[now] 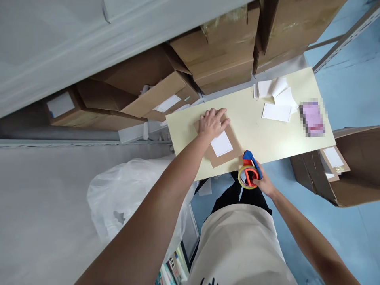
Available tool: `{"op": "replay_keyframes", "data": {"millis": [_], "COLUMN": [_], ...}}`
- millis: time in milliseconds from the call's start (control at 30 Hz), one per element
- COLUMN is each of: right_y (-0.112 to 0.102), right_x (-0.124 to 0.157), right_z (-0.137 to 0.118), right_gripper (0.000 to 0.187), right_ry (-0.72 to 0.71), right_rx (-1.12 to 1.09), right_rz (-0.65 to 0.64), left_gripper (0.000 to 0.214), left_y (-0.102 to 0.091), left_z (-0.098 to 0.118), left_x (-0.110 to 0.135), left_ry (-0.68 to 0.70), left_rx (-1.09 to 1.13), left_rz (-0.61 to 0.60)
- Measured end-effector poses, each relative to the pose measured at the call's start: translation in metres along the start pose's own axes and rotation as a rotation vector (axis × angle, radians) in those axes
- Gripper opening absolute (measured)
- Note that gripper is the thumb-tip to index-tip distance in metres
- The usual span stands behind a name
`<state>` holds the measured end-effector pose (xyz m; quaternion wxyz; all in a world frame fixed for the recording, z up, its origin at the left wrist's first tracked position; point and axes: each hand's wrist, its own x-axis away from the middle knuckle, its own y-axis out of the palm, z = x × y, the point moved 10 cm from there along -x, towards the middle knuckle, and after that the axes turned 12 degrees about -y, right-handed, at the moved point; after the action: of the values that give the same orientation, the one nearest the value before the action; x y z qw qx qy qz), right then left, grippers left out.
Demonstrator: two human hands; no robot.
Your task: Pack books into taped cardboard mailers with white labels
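Left forearm point(177, 174), splayed fingers point(220, 113) atop cardboard packet point(233, 139), right fingers point(256, 182) curled round tape dispenser point(247, 162).

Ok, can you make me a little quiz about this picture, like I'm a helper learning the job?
1. Which hand holds the tape dispenser?
2. True or false: the left hand is resting on the flat piece of cardboard.
3. What is on that cardboard, partly beside the hand?
A) a blue cup
B) a white label
C) a pair of scissors

Key: 1. The right hand. 2. True. 3. B.
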<state>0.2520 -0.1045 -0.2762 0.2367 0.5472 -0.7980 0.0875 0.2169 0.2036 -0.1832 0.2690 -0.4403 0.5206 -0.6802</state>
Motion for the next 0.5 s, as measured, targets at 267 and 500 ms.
{"op": "replay_keyframes", "data": {"millis": [267, 500], "right_y": [-0.007, -0.005], "right_x": [-0.170, -0.204], "right_z": [-0.102, -0.114], "right_gripper": [0.081, 0.085], "right_ry": [-0.081, -0.071], "right_rx": [0.056, 0.227], "right_rz": [-0.162, -0.289], "left_gripper": [0.080, 0.094], "left_y": [-0.007, 0.010], "left_z": [-0.067, -0.014], "left_x": [0.024, 0.021], "left_ry": [-0.289, 0.102], "left_rx": [-0.003, -0.015], "left_rz": [0.106, -0.126]}}
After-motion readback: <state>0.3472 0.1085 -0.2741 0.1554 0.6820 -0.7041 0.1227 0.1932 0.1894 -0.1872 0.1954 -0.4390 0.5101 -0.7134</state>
